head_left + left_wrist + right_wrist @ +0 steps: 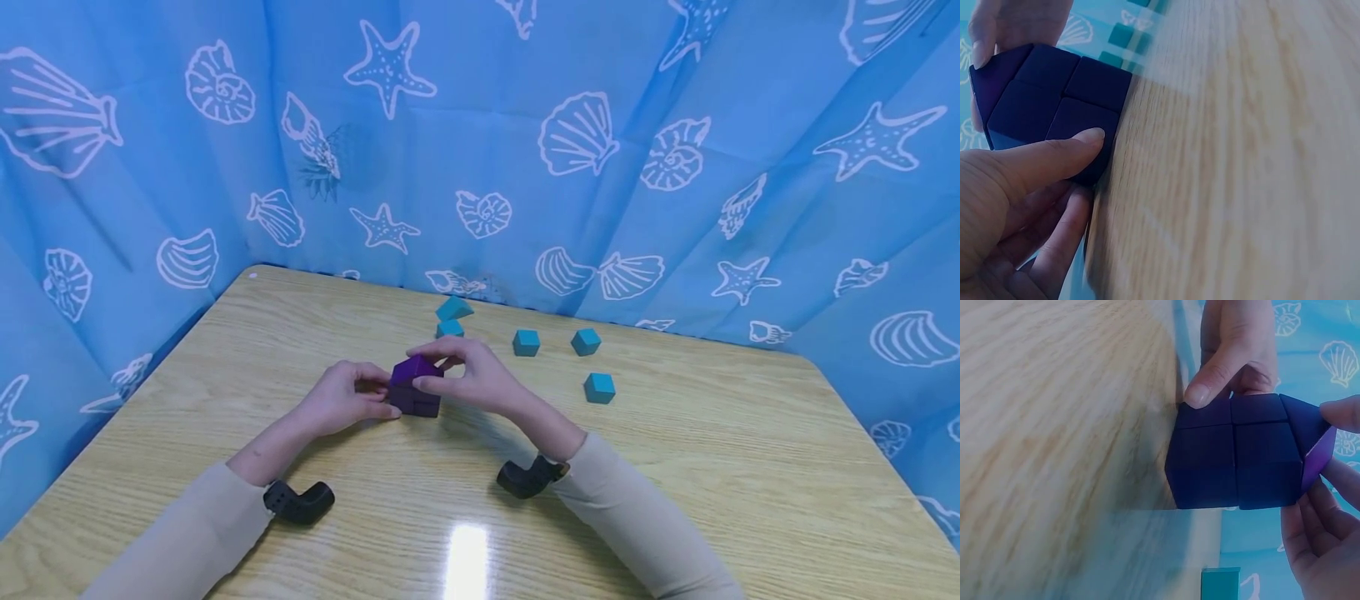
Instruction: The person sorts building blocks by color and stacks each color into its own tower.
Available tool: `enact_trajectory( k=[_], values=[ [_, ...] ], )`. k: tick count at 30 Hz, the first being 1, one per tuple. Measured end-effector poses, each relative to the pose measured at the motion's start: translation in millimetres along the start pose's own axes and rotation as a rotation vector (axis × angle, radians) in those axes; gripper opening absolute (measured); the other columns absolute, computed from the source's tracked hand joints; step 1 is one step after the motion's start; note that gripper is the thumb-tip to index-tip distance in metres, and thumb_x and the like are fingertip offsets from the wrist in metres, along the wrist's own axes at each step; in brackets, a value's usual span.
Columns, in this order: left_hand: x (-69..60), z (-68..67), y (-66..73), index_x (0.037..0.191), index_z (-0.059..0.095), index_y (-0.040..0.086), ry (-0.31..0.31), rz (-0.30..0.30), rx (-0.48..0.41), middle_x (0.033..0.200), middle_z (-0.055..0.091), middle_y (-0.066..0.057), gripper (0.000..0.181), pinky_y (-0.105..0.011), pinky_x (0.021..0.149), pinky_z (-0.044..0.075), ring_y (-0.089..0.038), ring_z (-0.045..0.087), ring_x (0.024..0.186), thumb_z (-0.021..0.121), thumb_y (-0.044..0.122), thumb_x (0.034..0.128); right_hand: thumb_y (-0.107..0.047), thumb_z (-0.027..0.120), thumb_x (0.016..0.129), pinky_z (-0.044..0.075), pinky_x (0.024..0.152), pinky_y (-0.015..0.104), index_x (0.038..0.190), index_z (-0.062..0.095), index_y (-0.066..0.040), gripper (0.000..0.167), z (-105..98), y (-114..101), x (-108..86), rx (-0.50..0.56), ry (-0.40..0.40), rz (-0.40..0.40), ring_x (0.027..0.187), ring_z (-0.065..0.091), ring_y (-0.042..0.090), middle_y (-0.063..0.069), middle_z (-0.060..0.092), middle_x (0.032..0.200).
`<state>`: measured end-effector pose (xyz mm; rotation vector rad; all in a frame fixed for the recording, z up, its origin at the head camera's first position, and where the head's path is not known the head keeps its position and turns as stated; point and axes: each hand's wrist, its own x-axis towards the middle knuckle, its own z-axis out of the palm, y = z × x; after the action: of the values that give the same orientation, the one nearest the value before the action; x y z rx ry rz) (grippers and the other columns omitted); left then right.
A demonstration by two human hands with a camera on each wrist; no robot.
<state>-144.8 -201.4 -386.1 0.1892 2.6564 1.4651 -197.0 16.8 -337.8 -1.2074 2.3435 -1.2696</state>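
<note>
Dark purple cubes (416, 404) stand stacked two by two on the table, with a purple triangular block (415, 367) lying across their top. From the left, my left hand (341, 402) grips the lower part of the stack; in the left wrist view its thumb (1054, 161) lies on the front face of a lower cube. My right hand (480, 379) pinches the triangular block between thumb and fingers at the top. The right wrist view shows the seams between the cubes (1266, 462) and the sloping face of the block (1318, 458). My left fingertips behind the stack are hidden.
Behind the stack, a teal triangular block (453, 308) and a teal cube (450, 327) stand close together. More teal cubes are spread to the right: one (527, 342), another (586, 342) and a nearer one (599, 388). A blue shell-patterned curtain (480, 150) borders the wooden table (712, 467).
</note>
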Motion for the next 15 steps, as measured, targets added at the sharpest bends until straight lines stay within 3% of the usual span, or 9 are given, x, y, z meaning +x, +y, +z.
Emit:
enact_trajectory(
  k=[8, 15],
  values=[
    [-0.1, 1.1, 1.1, 0.112, 0.066, -0.004, 0.000, 0.007, -0.005, 0.104, 0.068, -0.015, 0.041, -0.029, 0.083, 0.057, -0.022, 0.064, 0.096, 0.080, 0.008, 0.0751, -0.014, 0.070, 0.086, 0.054, 0.085, 0.038, 0.121, 0.065, -0.005, 0.036, 4.8, 4.0, -2.3, 0.031, 0.010, 0.021, 0.096, 0.059, 0.015, 0.010, 0.069, 0.109],
    [-2.0, 1.0, 2.5, 0.114, 0.064, -0.004, -0.019, -0.005, -0.024, 0.106, 0.067, -0.014, 0.044, -0.030, 0.086, 0.056, -0.023, 0.064, 0.099, 0.080, 0.009, 0.0752, -0.013, 0.072, 0.084, 0.054, 0.085, 0.041, 0.119, 0.065, -0.003, 0.037, 8.0, 7.9, -3.8, 0.051, 0.024, 0.048, 0.095, 0.060, 0.016, 0.011, 0.069, 0.108]
  ],
)
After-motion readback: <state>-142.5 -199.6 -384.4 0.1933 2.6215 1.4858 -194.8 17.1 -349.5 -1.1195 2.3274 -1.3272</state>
